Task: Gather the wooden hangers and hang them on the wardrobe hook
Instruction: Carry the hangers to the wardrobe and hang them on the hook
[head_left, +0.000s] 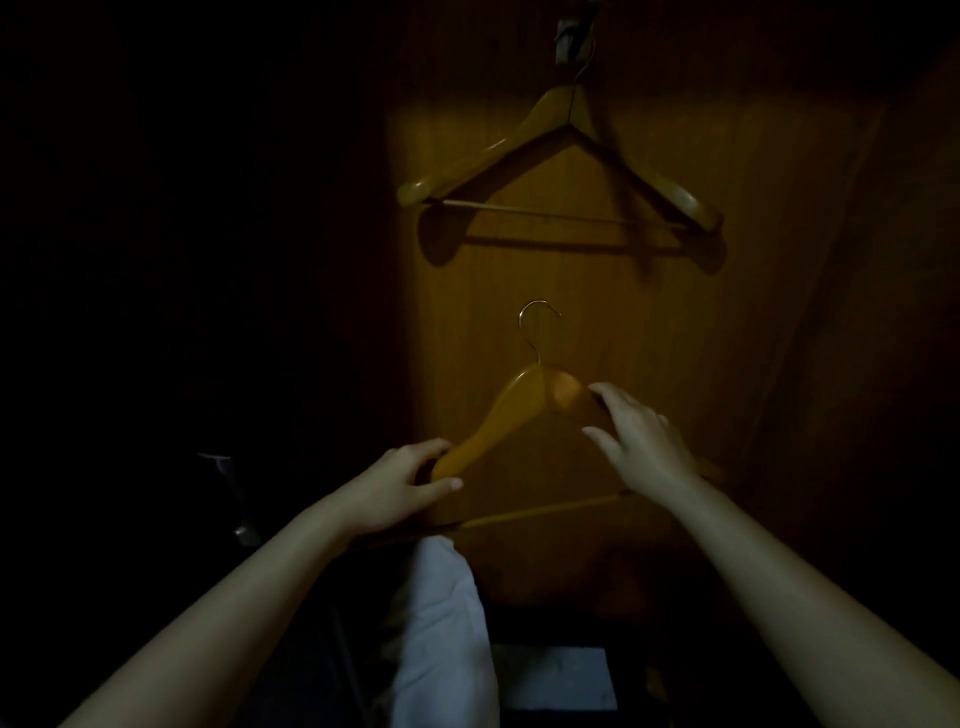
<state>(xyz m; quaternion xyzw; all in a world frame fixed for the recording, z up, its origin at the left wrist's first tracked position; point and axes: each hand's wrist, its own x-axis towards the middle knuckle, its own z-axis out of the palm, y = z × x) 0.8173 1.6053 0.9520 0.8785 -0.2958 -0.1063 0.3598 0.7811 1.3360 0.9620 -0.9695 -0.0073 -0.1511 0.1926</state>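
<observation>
A dim room, with only a wooden wardrobe panel (519, 291) lit, its left edge dropping into blackness and its right side fading into shadow. The left hand (395, 483) grips the left shoulder end of the held hanger (498, 415), fingers curled over it and thumb beneath. The right hand (644, 441) lies wide on the right arm of it, fingers spread and nearly straight, index tip touching the wood and thumb apart below. The hanger's wire hook (537, 317) stands upright and free in front of the panel's middle. Bare panel lies between it and the hung hanger (524, 140), which hangs tilted from the wardrobe hook (571, 36) at the panel's top edge. A white cloth (441, 613) sits below the hands.
</observation>
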